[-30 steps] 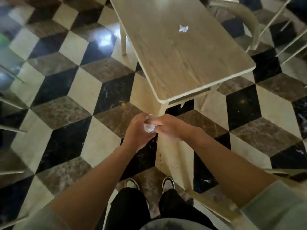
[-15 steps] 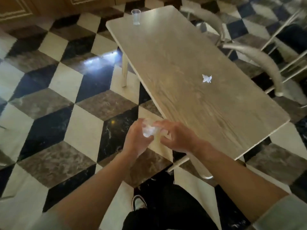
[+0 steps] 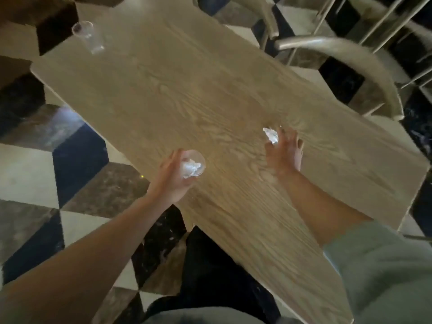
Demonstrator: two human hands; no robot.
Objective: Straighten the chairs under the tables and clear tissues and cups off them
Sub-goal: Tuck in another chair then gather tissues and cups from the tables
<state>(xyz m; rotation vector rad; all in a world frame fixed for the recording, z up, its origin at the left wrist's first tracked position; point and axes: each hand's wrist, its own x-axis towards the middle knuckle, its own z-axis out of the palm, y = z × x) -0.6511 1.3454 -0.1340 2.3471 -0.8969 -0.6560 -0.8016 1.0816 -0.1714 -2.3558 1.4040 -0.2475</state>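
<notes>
1. The crumpled tissue [image 3: 270, 135] lies on the wooden table [image 3: 187, 94], right of centre in the frame, a small white wad against the grain.
2. My right hand [image 3: 284, 152] is over it, fingers spread and curled around its right and lower sides; the fingertips [image 3: 281, 134] touch the wad, but I cannot tell whether they have closed on it.
3. My left hand [image 3: 174, 177] is near the middle of the frame, wrapped around a clear plastic cup [image 3: 194, 166] seen from above, its round rim facing the camera.
4. Inside that cup sits more crumpled white tissue paper [image 3: 190, 168].
5. My two hands are well apart, the left near the table's left edge, the right further in over the top.
6. A second clear cup [image 3: 88, 37] stands at the far corner of the table, in the upper left of the frame, blurred.
7. A pale curved chair back [image 3: 364, 61] arcs beside the table's right edge, upper right of the frame, with thin metal bars [image 3: 383, 24] beyond it.
8. Below the table is the floor [image 3: 77, 160] of cream, brown and black marble tiles.
9. My dark trousers [image 3: 210, 277] show at the bottom centre, and a pale green sleeve [image 3: 383, 277] covers my right arm at the lower right.
</notes>
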